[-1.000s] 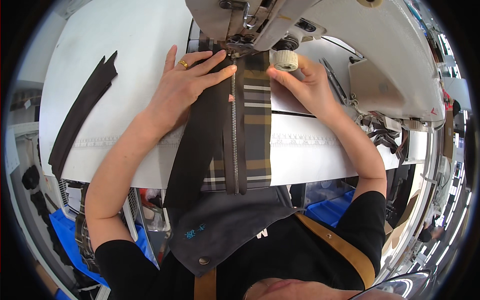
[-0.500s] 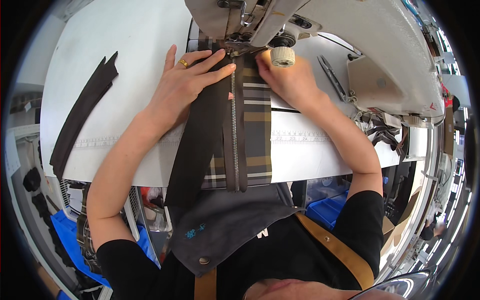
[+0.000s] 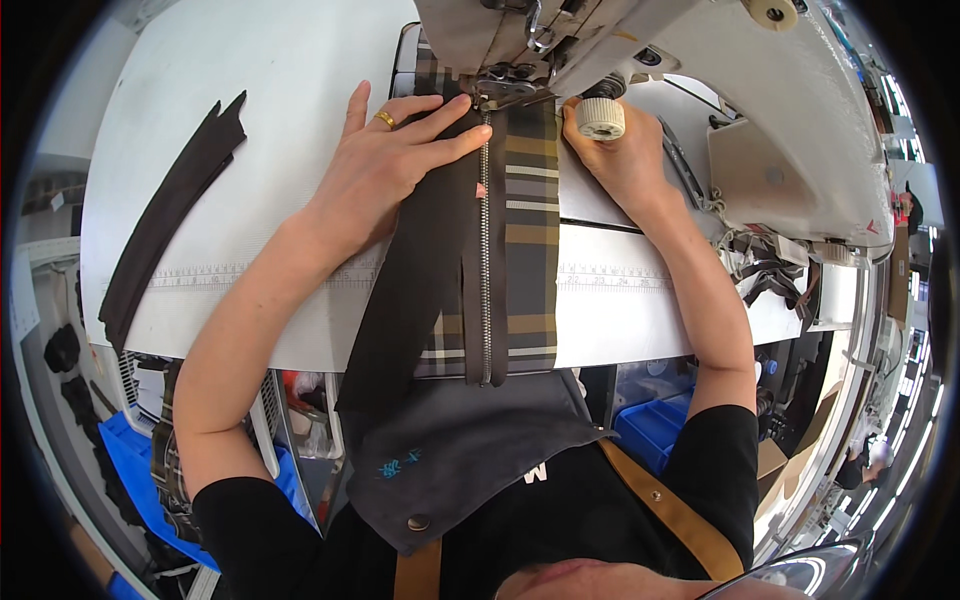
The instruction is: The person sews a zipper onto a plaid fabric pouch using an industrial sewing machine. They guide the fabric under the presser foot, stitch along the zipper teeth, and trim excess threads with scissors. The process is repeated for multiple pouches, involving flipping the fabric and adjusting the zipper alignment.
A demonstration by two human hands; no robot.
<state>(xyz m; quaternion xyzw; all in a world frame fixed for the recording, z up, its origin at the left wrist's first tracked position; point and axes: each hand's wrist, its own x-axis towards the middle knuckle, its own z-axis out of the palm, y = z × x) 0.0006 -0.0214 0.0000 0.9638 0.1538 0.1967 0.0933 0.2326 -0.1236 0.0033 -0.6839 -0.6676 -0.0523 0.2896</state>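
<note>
Seems, judging by the layout, to be sewing a zipper (image 3: 486, 260) to plaid cloth (image 3: 532, 290), both under the sewing machine (image 3: 770, 90), between the hands and trailing from there toward the lap. Presses on a wide dark strip (image 3: 415, 270) with left hand (image 3: 385, 160) open and fingers spread, one fingertip reaching the zipper. Curls right hand (image 3: 625, 160) just beside the right edge of the plaid cloth, partly behind a white knob (image 3: 601, 118); cannot tell whether gripping anything. Probably calls next for guiding zipper and cloth straight under the machine, edges lined up, left fingertips clear of the stitching spot.

On the tabletop (image 3: 250, 70), well to the left of the left hand, a loose dark strip (image 3: 170, 230); just right of the right hand, a metal tool (image 3: 682, 165).

Below the tabletop, nearer the body than the left hand, a white basket (image 3: 126, 378) with pale and dark pieces inside; next to that, a blue bin (image 3: 130, 460) with plaid fabric (image 3: 163, 465) draped near the rim. Nearer the body than the right hand, another blue bin (image 3: 650, 425), contents too hard to make out.
</note>
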